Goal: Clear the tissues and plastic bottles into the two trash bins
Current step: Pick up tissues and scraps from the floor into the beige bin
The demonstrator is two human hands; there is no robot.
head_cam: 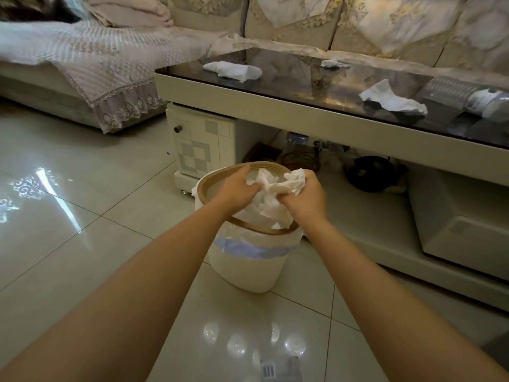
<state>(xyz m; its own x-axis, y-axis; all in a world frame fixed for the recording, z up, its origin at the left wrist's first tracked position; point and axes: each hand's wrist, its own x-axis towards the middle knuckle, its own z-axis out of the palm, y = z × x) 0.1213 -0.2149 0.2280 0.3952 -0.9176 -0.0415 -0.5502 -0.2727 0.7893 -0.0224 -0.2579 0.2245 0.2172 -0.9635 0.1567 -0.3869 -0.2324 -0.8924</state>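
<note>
Head-worn view, forward and downward, close above the trash bin (249, 260) beside the table (316, 117).

The floor (82, 216) is glossy tile, mirroring lamps and a patterned window. On it stands a bin (248, 268) of smooth matt cream plastic, topped by a wood-coloured ring (205, 186) and lined with a thin, filmy plastic bag (256, 250). Above the bin, the tissue (278, 186) is soft crumpled paper. Behind the bin, the table top (316, 78) is dark, glossy glass. Beyond the table, the sofa cover (104, 67) is quilted cloth with a lace edge.
</note>
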